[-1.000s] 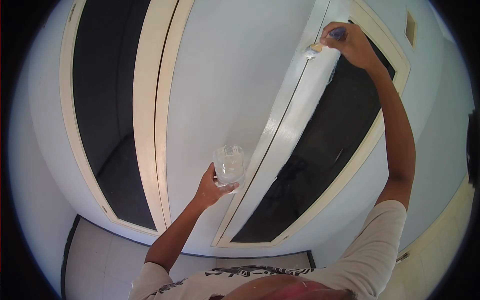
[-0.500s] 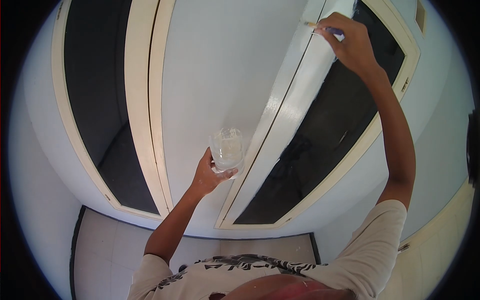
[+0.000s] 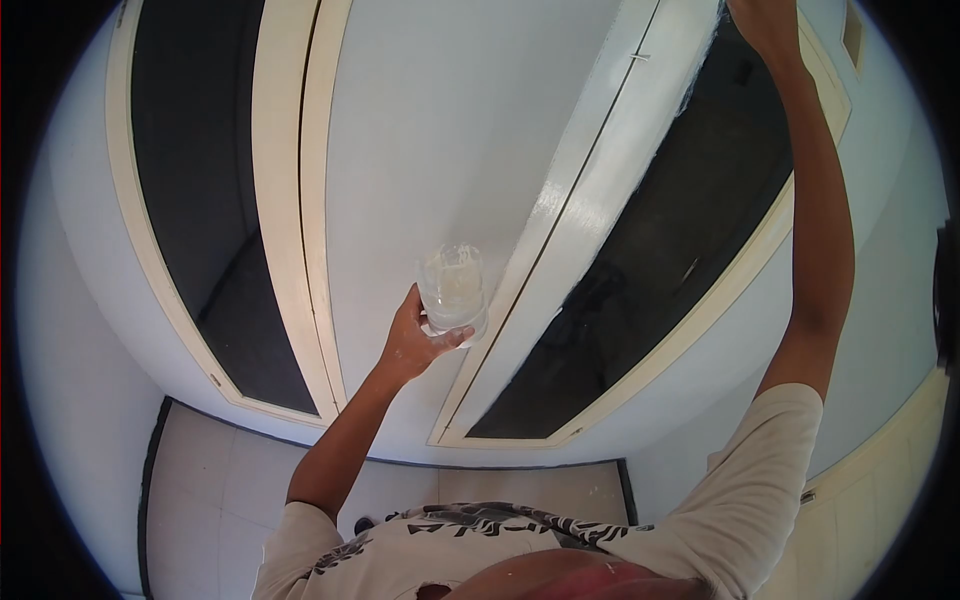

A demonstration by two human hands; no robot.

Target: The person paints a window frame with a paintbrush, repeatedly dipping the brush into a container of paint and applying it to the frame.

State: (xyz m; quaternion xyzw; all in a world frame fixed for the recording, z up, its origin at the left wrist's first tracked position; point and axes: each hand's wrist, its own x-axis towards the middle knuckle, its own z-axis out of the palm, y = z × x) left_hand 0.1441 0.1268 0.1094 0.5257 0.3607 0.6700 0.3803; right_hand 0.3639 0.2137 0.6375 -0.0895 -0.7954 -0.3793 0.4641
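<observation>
We see the wall (image 3: 430,130) between the left window (image 3: 195,200) and the right window (image 3: 650,270). Before it, our left grip (image 3: 412,342) holds the container (image 3: 453,285); our right grip (image 3: 768,25) is higher, farther right. The floor (image 3: 250,490) lies below.

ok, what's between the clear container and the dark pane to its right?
Head view: right of the clear container, a sliver of pale wall, then the white-coated frame, up to the dark pane.
</observation>
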